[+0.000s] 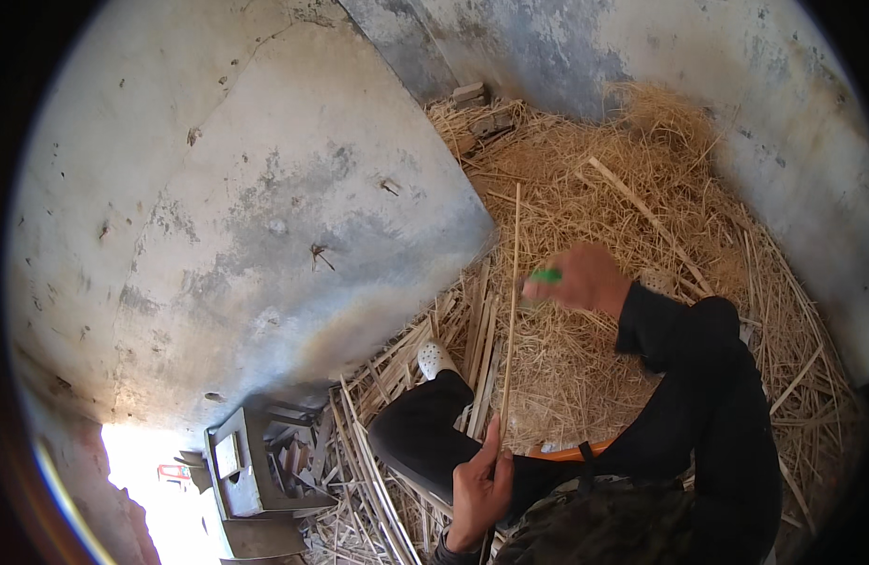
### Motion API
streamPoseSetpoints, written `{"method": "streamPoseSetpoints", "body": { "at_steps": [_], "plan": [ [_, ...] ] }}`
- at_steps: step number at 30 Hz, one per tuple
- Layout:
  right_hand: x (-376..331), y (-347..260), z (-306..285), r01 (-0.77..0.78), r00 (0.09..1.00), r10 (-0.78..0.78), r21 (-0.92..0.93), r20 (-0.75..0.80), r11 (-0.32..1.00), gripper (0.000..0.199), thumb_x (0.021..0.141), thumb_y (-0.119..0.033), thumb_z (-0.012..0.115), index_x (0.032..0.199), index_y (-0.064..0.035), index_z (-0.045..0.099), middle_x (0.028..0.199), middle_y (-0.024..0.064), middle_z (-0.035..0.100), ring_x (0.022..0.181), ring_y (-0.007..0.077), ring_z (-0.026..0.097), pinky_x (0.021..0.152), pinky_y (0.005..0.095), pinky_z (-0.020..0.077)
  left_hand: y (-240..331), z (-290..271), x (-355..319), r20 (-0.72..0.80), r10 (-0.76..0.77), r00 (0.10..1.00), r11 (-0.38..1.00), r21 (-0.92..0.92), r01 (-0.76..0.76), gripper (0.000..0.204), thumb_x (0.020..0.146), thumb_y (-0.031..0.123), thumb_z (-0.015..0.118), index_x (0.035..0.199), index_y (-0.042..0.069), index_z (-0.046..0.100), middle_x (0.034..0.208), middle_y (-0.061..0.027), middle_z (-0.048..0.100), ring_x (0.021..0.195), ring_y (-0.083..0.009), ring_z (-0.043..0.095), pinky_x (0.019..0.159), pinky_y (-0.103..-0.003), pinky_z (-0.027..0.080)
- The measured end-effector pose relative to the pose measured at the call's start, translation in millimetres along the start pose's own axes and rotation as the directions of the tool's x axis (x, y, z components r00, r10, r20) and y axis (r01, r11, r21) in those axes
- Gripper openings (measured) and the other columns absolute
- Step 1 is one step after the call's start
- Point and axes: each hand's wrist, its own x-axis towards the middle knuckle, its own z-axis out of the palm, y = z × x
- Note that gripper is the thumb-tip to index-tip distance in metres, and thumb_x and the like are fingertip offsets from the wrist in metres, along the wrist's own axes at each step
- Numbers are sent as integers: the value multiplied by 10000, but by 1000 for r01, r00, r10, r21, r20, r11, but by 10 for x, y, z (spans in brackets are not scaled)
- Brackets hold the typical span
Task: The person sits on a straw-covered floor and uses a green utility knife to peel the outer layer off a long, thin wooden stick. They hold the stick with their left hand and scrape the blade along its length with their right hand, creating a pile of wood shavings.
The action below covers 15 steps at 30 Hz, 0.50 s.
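1. The left hand (480,490) is closed around the lower end of a long thin stick (510,311), near the person's knee.
2. The stick stands almost upright above the straw floor (632,188), and its top points to the far wall.
3. The right hand (585,280) grips a small green tool (546,275) just beside the middle of the stick.
4. The stick looks light, dry and stiff, and I think it splits easily; holding it low near the end keeps it steady.
5. More split sticks (378,452) lie near the white shoe (434,358).

stained grey concrete walls (246,188) enclose a floor heaped with dry straw (585,188); bright daylight (161,480) enters lower left
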Motion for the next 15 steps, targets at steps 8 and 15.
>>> {"method": "streamPoseSetpoints", "body": {
  "at_steps": [8, 15],
  "plan": [
    [-180, -277, 116, 308, 942, -315, -71, -119, 949, 798, 737, -871, 415, 427, -136, 422, 365, -11, 318, 301, 138, 341, 317, 325, 265, 75, 11, 4, -10, 43, 999, 999, -13, -43, 477, 934, 53, 513, 1392, -39, 412, 704, 0, 498, 678, -22, 442, 600, -186, 399],
    [-44, -98, 5, 320, 912, -341, -125, -227, 939, 780, 725, -875, 431, 445, -147, 430, 357, -10, 327, 285, 132, 350, 308, 332, 259, 52, 34, 65, 12, 33, 999, 995, -89, -32, 481, 938, 52, 510, 1395, -51, 399, 728, -1, 521, 689, -22, 447, 624, -182, 405]
  ]
}}
